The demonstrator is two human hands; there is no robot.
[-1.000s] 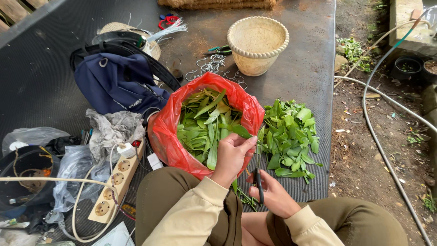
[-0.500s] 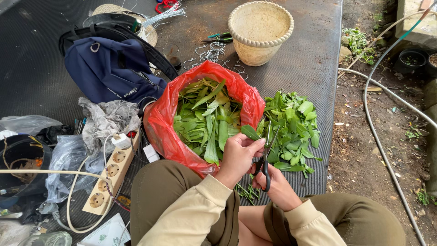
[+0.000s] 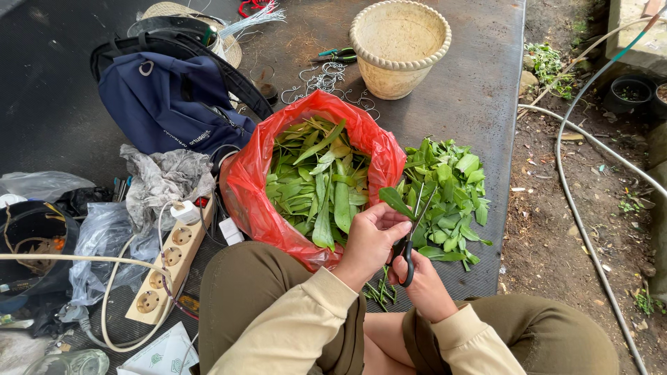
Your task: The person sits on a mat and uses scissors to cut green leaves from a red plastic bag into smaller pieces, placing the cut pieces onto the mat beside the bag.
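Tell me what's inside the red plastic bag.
The red plastic bag is filled with long green leaves, loosely piled. Whatever lies beneath the top leaves is covered.

A dark ribbed mat [image 3: 479,76] carries a red bag [image 3: 253,201], loose leaves [image 3: 451,191], a pale pot [image 3: 399,45] near its far edge, a blue backpack [image 3: 167,104] and a power strip [image 3: 170,260].

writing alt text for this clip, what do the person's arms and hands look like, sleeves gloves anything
Both arms wear long cream-beige sleeves with ribbed cuffs ending at the wrists. The left hand and right hand are bare: no gloves, and no rings or watch that I can make out.
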